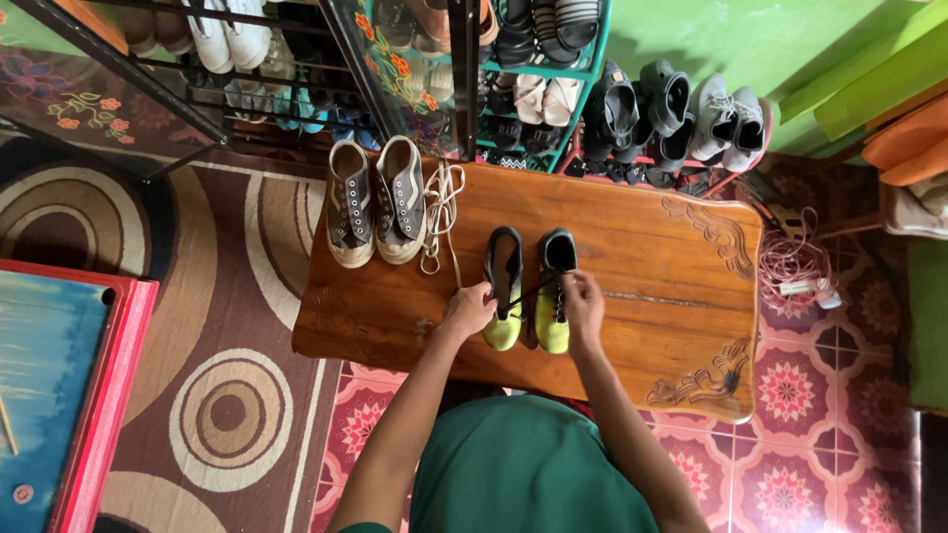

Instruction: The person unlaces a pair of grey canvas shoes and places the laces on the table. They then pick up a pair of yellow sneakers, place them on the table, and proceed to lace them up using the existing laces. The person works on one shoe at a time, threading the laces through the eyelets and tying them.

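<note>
Wooden table lies bare rightward; my left hand pinches the black lace, my right hand closed on the yellow shoe.

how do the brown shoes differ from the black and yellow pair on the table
The brown shoes have no laces in their eyelets; a loose white lace lies beside them. The black and yellow pair is being handled with a dark lace, left hand and right hand on it, while the brown shoes sit untouched, farther from the person. Both pairs stand side by side on the wooden table.
</note>
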